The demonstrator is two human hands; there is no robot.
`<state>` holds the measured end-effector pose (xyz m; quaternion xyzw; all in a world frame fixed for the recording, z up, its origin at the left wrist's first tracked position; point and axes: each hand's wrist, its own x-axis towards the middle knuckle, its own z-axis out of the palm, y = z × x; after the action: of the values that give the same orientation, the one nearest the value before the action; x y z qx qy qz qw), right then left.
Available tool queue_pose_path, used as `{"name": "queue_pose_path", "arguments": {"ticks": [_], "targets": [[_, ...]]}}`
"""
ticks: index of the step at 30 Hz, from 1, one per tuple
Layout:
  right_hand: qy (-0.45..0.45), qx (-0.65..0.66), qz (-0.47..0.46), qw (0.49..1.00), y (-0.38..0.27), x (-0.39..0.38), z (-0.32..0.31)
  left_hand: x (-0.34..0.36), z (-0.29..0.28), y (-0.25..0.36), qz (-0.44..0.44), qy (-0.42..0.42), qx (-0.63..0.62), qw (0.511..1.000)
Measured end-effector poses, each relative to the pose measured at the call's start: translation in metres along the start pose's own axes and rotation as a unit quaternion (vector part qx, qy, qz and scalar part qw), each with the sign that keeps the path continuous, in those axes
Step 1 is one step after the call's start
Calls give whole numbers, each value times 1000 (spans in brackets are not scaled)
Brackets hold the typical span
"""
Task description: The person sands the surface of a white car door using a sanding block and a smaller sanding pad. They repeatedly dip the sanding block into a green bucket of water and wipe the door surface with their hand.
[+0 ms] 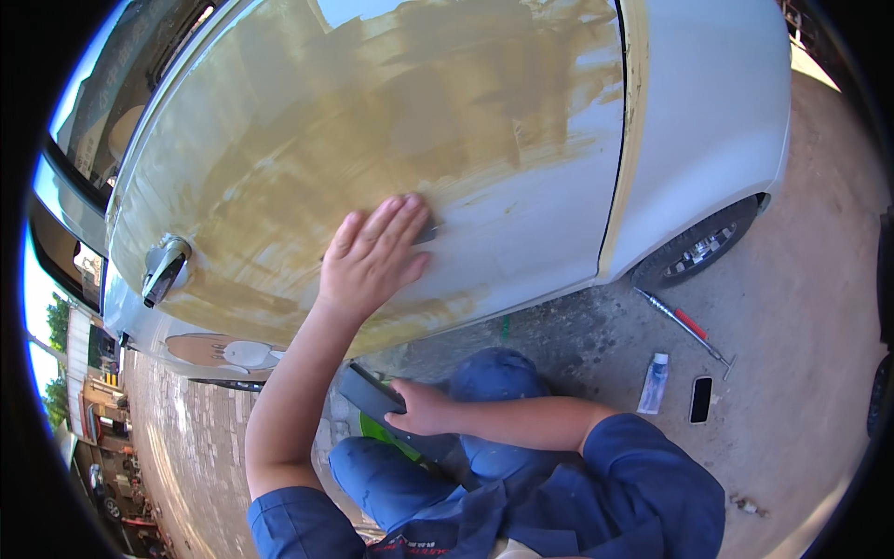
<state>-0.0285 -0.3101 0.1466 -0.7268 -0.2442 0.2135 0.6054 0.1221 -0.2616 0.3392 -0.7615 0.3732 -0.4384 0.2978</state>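
My left hand (368, 256) lies flat on the car door (549, 214), fingers stretched out and slightly apart. A small dark grey piece (426, 233) shows beside its fingers; most of it is hidden, and its kind is unclear. Yellowish-tan filler is smeared over much of the pale door. Low over my knees, my right hand (424, 408) is closed around one end of a dark grey sanding block (371, 391). The block is held apart from the door, its other end pointing up and left.
A door handle (166, 265) sticks out at the left. Right of the door are masking tape (631, 121) along the gap and a wheel (698, 244). On the concrete lie a metal rod tool with a red grip (691, 324), a pale tube (654, 384) and a phone (700, 400). Something green (382, 431) is beneath me.
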Motion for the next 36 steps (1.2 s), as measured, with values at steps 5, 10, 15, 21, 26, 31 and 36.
{"name": "queue_pose_path", "arguments": {"ticks": [5, 10, 15, 21, 26, 31, 36], "targets": [[1, 3, 10, 1000, -5, -3, -5, 21, -13, 3, 7, 50, -8, 999], [17, 11, 15, 1000, 2, 3, 2, 148, -5, 77, 98, 50, -35, 993], [39, 17, 0, 999, 2, 4, 1, 113, -10, 52, 131, 2, 27, 991], [28, -2, 29, 999, -3, -6, -14, 31, -9, 14, 75, 17, -22, 997], [49, -20, 18, 998, 5, -5, -10, 25, -3, 21, 85, 78, -31, 993], [75, 61, -15, 995, 15, -2, -10, 16, -22, 7, 74, 102, -157, 979], [43, 299, 28, 953, 12, -8, -25, -46, -61, 3, -138, 141, -420, 886]]}}
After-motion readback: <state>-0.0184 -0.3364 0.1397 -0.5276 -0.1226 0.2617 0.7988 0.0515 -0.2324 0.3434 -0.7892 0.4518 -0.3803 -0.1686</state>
